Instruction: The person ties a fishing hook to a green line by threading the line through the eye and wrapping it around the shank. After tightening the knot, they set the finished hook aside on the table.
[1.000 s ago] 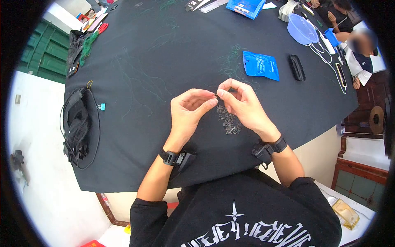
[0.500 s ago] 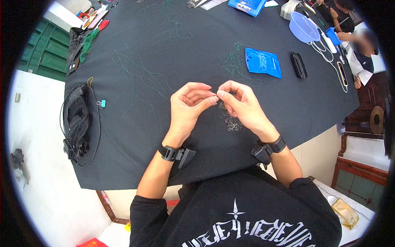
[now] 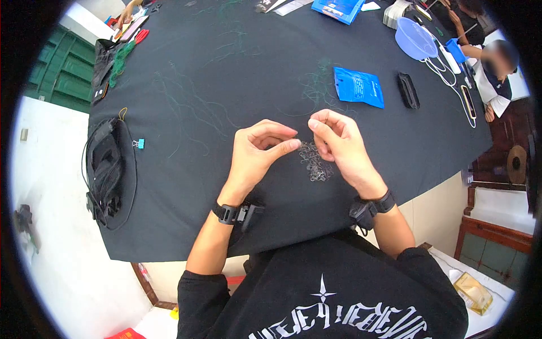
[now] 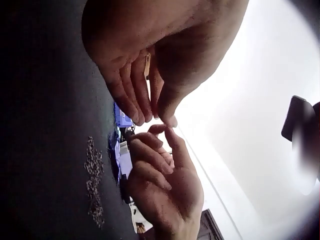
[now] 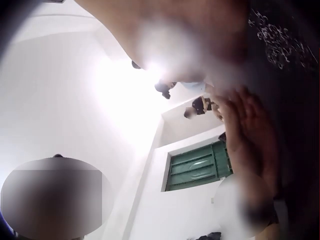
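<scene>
Seemingly mid-way through fiddly fingertip work, the right hand [image 3: 347, 150] and left hand [image 3: 253, 151] bring thumb towards forefinger, any hold unreadable, with wire pieces [image 3: 317, 170] at the right's eight o'clock; next calls for steady, close control.

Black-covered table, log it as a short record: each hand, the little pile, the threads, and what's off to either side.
Left hand: fingers bent, thumb tip apart from fingertips
Right hand: thumb and index finger together; anything between them too small to tell
Pile: small wiry pieces, near the hands
Green threads: loose on the cloth
Right side: blue packet, bowl
Left side: teal clip
</scene>
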`<state>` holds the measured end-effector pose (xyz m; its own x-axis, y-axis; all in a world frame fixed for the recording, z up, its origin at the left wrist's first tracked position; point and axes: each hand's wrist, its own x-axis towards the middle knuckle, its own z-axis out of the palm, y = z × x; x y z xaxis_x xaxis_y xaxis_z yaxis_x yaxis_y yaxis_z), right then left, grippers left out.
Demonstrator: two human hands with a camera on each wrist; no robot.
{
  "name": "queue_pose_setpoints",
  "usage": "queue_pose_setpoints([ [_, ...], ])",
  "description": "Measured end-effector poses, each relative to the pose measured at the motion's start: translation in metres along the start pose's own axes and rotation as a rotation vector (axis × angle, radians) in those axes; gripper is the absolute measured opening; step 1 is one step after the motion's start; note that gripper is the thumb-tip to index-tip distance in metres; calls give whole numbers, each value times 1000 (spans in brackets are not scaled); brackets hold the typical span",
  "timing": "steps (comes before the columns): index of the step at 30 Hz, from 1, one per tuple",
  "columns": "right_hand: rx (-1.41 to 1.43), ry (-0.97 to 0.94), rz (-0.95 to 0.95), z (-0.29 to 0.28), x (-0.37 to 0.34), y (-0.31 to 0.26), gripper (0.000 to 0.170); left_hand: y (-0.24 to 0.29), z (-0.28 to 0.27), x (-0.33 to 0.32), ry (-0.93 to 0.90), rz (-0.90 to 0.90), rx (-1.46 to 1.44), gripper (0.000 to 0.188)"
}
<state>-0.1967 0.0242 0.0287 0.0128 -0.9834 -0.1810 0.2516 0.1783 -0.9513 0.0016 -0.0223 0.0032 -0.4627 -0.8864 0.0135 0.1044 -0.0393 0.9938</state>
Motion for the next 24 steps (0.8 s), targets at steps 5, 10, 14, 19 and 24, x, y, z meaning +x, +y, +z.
queue_pose_setpoints([
  [5, 119, 68, 1, 29, -4, 16, 18, 1, 6, -5, 91, 1, -218, 12],
  [10, 55, 106, -37, 38, -6, 24, 17, -4, 6, -6, 114, 20, -259, 12],
  [14, 27, 97, -50, 38, -7, 24, 15, -5, 5, -6, 113, -4, -249, 12],
  [19, -149, 111, -85, 33, -6, 21, 12, -3, 6, -6, 102, -16, -232, 12],
  [24, -154, 115, -121, 35, -6, 21, 12, -5, 6, -6, 98, -19, -231, 13],
])
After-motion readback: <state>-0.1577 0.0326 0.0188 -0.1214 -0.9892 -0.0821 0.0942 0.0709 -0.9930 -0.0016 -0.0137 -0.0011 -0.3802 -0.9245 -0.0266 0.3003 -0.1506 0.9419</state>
